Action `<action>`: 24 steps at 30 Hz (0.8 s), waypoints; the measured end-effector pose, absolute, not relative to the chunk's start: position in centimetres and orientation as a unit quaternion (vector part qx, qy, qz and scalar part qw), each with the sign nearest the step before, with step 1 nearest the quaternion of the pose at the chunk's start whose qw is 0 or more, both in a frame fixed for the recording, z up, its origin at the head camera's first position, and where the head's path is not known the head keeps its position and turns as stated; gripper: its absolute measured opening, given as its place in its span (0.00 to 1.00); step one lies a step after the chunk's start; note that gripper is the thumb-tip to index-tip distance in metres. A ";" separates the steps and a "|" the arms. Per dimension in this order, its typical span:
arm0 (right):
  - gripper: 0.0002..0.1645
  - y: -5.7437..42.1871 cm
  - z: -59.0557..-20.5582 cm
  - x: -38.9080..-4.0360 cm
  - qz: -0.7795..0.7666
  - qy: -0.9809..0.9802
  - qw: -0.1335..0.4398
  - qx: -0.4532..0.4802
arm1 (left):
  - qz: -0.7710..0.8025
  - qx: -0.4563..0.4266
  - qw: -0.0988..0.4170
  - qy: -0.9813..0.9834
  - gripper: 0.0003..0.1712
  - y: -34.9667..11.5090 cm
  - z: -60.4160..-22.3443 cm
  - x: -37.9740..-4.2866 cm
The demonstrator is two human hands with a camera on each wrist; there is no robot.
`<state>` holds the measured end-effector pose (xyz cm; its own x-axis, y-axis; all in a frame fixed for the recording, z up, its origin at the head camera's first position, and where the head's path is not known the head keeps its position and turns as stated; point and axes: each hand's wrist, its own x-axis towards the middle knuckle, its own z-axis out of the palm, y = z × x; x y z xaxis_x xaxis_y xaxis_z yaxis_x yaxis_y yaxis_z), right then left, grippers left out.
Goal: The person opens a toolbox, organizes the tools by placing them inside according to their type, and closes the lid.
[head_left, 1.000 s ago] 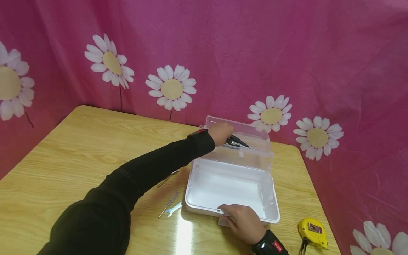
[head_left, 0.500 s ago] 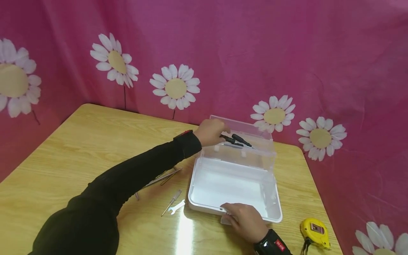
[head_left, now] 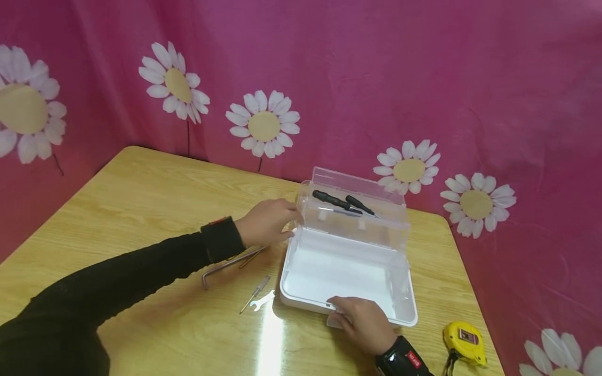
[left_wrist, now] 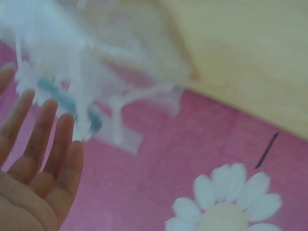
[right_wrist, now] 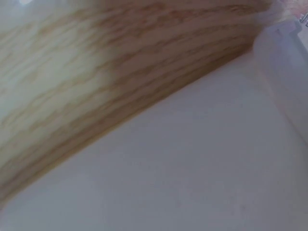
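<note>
My left hand [head_left: 270, 222] is at the left rear corner of a white plastic storage box [head_left: 301, 302], holding nothing. In the left wrist view, its fingers [left_wrist: 62, 144] are extended beside the blurred see-through lid [left_wrist: 139, 43]. The lid is raised at the back of the box; in its tray lie a black-handled screwdriver [head_left: 359, 204] and a thicker black-handled tool [head_left: 331, 199]. My right hand [head_left: 364, 321] grips the box's front rim near its latch. The right wrist view is filled mostly by the box's pale wall [right_wrist: 183, 163] over the wood-grain table.
Left of the box lie a clear-handled screwdriver [head_left: 256, 292], a small open-end wrench [head_left: 263, 301], an L-shaped hex key [head_left: 226, 265] and a thin brass-coloured rod [head_left: 249, 259]. A yellow tape measure [head_left: 464, 342] sits at the right table edge. A pink flowered curtain [head_left: 338, 94] hangs behind.
My left hand has let go of the thicker black tool in the lid tray and drawn back left and down, its fingers opening. The right hand stays at the front rim.
</note>
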<state>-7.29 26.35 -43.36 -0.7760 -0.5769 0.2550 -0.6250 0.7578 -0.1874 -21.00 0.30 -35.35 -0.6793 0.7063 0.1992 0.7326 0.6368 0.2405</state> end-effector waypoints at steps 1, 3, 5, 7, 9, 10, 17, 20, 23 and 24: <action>0.13 26.3 -43.3 -7.3 0.131 -0.933 0.091 0.321 | -0.150 -0.398 0.044 -0.904 0.16 -0.3 -35.7 -20.6; 0.13 26.3 -43.3 -7.2 0.130 -0.934 0.091 0.320 | -0.147 -0.394 0.050 -0.906 0.14 -1.3 -36.3 -20.0; 0.13 26.4 -43.3 -7.2 0.129 -0.935 0.091 0.319 | -0.147 -0.390 0.057 -0.907 0.13 -2.1 -36.8 -19.4; 0.14 26.3 -43.3 -7.2 0.128 -0.936 0.089 0.317 | -0.148 -0.386 0.062 -0.908 0.12 -2.7 -37.3 -19.0; 0.14 26.3 -43.3 -7.3 0.129 -0.936 0.086 0.316 | -0.151 -0.382 0.063 -0.910 0.10 -3.2 -37.7 -18.6; 0.14 26.3 -43.4 -7.3 0.130 -0.936 0.085 0.316 | -0.151 -0.381 0.060 -0.910 0.09 -3.3 -37.9 -18.4; 0.13 26.2 -43.3 -7.2 0.130 -0.935 0.091 0.317 | -0.141 -0.374 0.014 -0.916 0.09 -3.5 -40.3 -17.0; 0.14 26.2 -43.2 -7.2 0.133 -0.934 0.093 0.319 | -0.125 -0.367 -0.007 -0.922 0.10 -3.1 -41.7 -16.3; 0.14 26.3 -43.3 -7.3 0.136 -0.933 0.092 0.320 | -0.105 -0.362 -0.012 -0.926 0.11 -2.8 -42.6 -15.7; 0.14 26.3 -43.4 -7.3 0.137 -0.933 0.091 0.319 | -0.097 -0.362 -0.010 -0.927 0.13 -2.8 -42.8 -15.5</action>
<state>-7.27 26.26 -43.35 -0.7797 -0.5711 0.2569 -0.6208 0.7587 -0.1976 -15.53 -2.77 -42.76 -0.7376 0.6733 0.0513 0.6692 0.7189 0.1880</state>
